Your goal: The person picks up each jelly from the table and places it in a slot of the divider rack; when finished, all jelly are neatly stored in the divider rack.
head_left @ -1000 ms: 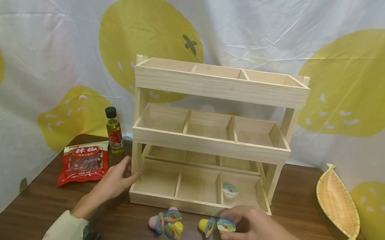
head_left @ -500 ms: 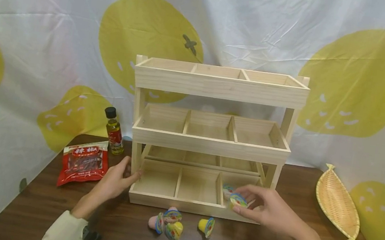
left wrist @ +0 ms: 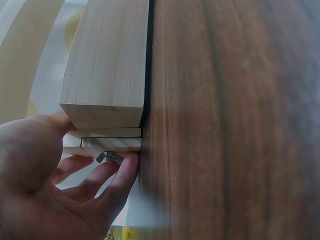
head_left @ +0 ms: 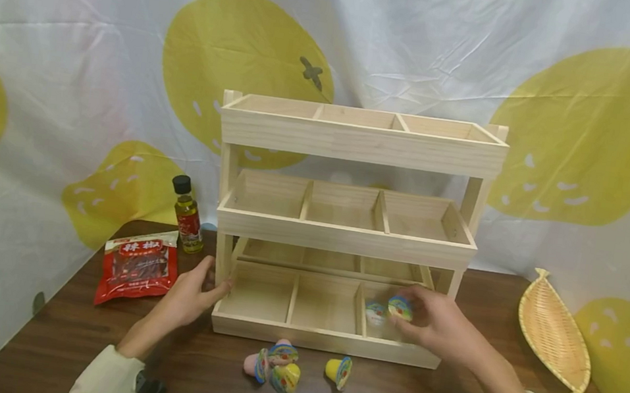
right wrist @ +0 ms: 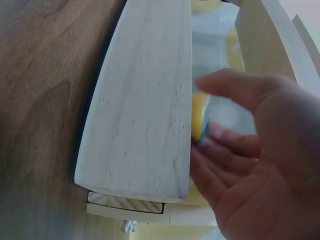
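At the left, the left hand (head_left: 190, 293) grips the lower left end of the wooden rack (head_left: 345, 240), thumb in front and the other fingers curled behind beside a wing nut (left wrist: 109, 157); if that hold slackened, a knock from the other side could shift the rack. Before it, a pink jelly cup (head_left: 250, 365) and its two neighbours lie bunched, and a lone yellow jelly cup (head_left: 337, 372) lies on its side; a brushing sleeve could roll them. The right hand (head_left: 436, 322) pinches the held jelly cup (head_left: 400, 308) between thumb and fingertips, though blur hides how firmly. Let go askew, that cup could tip over or nudge its neighbour.

As for containers, the red chilli packet (head_left: 139, 268) shows dark contents, and the bottle (head_left: 188, 225) behind it holds yellowish liquid. The bottom tray (head_left: 296, 336) has three compartments; the right one contains a whitish jelly cup (head_left: 375, 315), with the held one just beside it, whether resting on the floor cannot be told. Far right lies a boat-shaped woven basket (head_left: 554, 334).
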The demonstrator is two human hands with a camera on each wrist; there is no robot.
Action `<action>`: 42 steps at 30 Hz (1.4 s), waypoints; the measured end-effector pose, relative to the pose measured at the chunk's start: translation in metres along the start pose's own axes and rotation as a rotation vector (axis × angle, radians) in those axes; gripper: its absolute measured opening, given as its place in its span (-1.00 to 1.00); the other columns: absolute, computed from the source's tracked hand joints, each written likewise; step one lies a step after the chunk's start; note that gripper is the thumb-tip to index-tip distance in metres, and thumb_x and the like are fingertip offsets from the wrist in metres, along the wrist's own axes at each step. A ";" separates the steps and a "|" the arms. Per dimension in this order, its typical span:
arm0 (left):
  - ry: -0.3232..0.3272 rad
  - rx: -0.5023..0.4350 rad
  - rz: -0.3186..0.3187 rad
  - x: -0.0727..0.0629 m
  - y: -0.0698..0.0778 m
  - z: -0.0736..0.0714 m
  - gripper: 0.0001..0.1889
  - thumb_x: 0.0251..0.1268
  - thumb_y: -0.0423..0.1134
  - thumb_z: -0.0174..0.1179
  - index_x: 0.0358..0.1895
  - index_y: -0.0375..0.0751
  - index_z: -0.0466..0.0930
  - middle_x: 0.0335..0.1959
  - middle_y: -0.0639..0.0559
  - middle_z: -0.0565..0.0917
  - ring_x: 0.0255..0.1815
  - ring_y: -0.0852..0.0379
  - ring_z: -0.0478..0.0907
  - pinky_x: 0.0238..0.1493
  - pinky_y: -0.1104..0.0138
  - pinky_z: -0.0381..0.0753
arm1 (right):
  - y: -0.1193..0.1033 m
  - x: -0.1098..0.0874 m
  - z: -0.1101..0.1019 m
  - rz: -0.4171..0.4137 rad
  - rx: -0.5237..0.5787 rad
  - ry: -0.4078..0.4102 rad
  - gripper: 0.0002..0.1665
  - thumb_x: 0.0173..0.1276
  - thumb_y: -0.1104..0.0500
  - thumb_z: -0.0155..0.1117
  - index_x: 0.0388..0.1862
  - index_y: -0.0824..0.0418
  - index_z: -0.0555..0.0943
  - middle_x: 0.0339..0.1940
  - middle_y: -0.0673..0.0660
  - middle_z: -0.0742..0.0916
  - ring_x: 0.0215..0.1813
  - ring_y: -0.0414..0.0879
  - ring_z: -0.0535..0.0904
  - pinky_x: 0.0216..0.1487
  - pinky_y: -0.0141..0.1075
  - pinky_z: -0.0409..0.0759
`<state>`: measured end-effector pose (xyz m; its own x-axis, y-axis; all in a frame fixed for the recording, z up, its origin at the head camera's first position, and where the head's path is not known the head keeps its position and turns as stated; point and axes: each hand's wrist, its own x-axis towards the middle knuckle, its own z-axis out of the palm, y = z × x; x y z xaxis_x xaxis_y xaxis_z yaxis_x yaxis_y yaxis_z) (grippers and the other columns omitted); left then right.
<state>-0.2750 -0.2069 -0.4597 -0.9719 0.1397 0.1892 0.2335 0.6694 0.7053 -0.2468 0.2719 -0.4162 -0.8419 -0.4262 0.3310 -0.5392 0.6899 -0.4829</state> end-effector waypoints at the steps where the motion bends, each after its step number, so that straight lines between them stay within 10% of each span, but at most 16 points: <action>1: 0.000 -0.001 0.001 0.000 0.000 0.000 -0.68 0.59 -0.04 0.32 0.12 -0.15 0.50 -0.21 0.00 0.81 -0.19 0.14 0.72 -0.18 0.26 0.62 | 0.000 0.001 0.000 -0.005 -0.023 0.007 -0.58 0.37 0.15 0.61 0.15 0.23 0.73 0.03 0.08 0.85 0.04 -0.07 0.77 0.03 -0.17 0.75; 14: 0.000 -0.001 -0.002 0.001 -0.002 0.001 -0.68 0.60 -0.03 0.31 0.13 -0.15 0.50 -0.21 0.00 0.80 -0.19 0.14 0.73 -0.18 0.26 0.63 | 0.000 0.008 0.009 -0.084 -0.240 0.013 -0.55 0.12 0.25 0.61 0.05 0.15 0.80 0.10 0.16 0.85 0.15 0.15 0.77 0.14 0.11 0.71; 42: 0.010 -0.017 0.011 0.000 -0.002 0.001 -0.69 0.60 -0.03 0.31 0.11 -0.14 0.52 -0.19 -0.01 0.82 -0.10 0.09 0.79 -0.11 0.23 0.68 | -0.005 0.010 0.004 0.009 -0.212 -0.165 -0.72 0.32 0.20 0.62 0.01 0.11 0.84 -0.04 0.01 0.88 -0.03 -0.04 0.80 -0.08 -0.08 0.74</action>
<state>-0.2757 -0.2073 -0.4620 -0.9691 0.1395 0.2035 0.2444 0.6551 0.7149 -0.2520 0.2617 -0.4137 -0.8482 -0.4972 0.1827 -0.5297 0.7937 -0.2991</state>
